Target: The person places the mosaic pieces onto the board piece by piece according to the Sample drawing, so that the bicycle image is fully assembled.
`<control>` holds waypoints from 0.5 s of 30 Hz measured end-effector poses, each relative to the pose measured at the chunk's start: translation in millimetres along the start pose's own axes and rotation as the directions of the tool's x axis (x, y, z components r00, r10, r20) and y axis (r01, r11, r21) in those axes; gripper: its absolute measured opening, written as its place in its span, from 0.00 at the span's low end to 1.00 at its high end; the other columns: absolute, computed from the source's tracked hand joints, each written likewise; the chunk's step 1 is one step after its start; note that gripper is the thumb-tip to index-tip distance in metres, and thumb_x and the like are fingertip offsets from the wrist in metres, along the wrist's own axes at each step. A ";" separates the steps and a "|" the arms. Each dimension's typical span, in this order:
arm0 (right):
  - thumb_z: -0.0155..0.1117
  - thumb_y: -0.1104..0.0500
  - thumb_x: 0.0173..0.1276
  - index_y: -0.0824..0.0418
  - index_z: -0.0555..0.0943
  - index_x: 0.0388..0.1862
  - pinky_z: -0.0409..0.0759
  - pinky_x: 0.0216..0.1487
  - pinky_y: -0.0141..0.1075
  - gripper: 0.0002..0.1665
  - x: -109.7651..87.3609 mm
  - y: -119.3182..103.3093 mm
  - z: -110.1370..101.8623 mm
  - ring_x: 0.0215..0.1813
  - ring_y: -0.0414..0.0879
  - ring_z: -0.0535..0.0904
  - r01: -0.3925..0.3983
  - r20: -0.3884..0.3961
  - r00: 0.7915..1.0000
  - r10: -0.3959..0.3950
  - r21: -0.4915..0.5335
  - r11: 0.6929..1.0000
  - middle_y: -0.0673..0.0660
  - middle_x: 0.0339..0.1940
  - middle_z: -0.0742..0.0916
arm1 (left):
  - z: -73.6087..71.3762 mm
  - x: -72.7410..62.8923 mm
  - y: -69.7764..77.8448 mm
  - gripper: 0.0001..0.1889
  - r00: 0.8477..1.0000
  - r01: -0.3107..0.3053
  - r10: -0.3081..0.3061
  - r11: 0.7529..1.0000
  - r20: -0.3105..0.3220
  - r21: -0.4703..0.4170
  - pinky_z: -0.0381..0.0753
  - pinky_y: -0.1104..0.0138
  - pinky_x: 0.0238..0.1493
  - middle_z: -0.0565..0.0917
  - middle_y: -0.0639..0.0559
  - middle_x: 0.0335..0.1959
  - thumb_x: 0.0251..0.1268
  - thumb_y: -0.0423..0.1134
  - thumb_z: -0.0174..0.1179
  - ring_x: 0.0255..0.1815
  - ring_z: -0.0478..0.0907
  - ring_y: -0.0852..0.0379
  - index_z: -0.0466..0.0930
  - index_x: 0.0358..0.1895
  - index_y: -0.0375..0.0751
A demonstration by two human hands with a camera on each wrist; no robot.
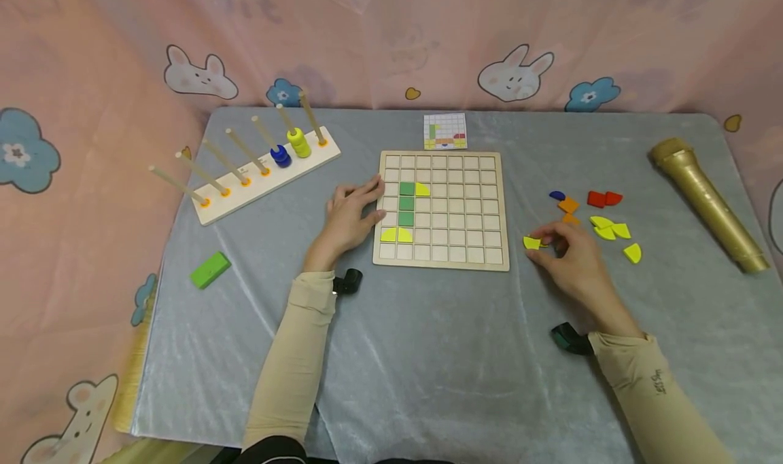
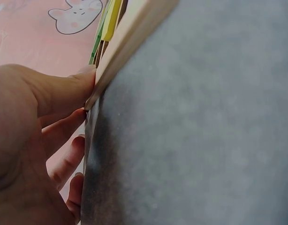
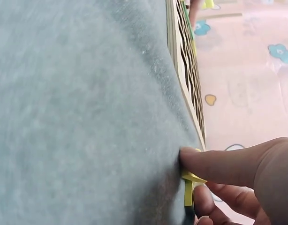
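Observation:
My left hand (image 1: 350, 221) rests at the left edge of a wooden grid board (image 1: 443, 268), thumb and fingertips touching the rim. On the board, several green squares (image 1: 406, 204) form a column, with yellow quarter-circle pieces (image 1: 422, 189) beside and below it. To the right of the board, my right hand (image 1: 571, 257) pinches a yellow piece (image 1: 531, 244) between thumb and fingers, low over the cloth. A second yellow bit (image 3: 188, 193) shows by the fingertips in the right wrist view; the fingers partly hide both.
Loose yellow (image 1: 604, 227), red (image 1: 596, 199), orange (image 1: 568, 205) and blue pieces (image 1: 557, 195) lie beyond my right hand. A pattern card (image 1: 445, 132) lies behind the board. A gold microphone (image 1: 709, 206) is far right; a peg stand (image 1: 269, 179) and green block (image 1: 210, 270) are left.

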State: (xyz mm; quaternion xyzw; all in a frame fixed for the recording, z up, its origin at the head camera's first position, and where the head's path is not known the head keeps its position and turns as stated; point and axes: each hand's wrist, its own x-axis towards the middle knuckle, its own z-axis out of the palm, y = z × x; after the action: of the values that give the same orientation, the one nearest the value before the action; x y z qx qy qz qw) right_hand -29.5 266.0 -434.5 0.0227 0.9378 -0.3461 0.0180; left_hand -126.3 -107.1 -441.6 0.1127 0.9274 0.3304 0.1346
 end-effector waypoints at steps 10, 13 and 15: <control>0.77 0.66 0.66 0.66 0.85 0.45 0.65 0.38 0.32 0.12 4.0 -8.4 -0.6 0.37 0.49 0.70 0.018 0.005 1.000 -0.018 -0.041 0.999 0.63 0.36 0.84 | -0.4 -0.2 0.0 0.31 1.000 0.004 -0.004 1.000 -0.003 0.002 0.54 0.45 0.72 0.58 0.62 0.87 0.81 0.44 0.60 0.80 0.56 0.44 0.65 0.82 0.52; 0.78 0.65 0.66 0.65 0.85 0.44 0.65 0.36 0.32 0.11 4.8 -10.5 -0.6 0.35 0.49 0.71 0.019 0.006 1.000 -0.018 -0.050 0.999 0.62 0.34 0.85 | -0.2 -0.1 0.0 0.31 1.000 0.004 -0.004 1.000 0.001 0.004 0.54 0.45 0.73 0.57 0.62 0.87 0.81 0.44 0.60 0.81 0.55 0.44 0.64 0.82 0.52; 0.78 0.64 0.67 0.65 0.85 0.43 0.65 0.35 0.32 0.10 4.7 -12.5 0.8 0.35 0.49 0.71 0.011 -0.001 1.000 -0.012 -0.054 0.998 0.61 0.33 0.85 | -0.1 -0.1 0.0 0.31 1.000 0.001 -0.001 1.000 0.002 0.006 0.53 0.45 0.73 0.57 0.62 0.87 0.81 0.44 0.60 0.81 0.55 0.43 0.64 0.82 0.52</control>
State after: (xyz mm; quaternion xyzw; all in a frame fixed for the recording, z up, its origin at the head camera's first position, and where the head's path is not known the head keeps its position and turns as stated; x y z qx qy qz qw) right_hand -34.9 256.2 -427.3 0.0170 0.9469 -0.3206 0.0160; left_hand -126.2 -107.1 -441.5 0.1128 0.9283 0.3275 0.1353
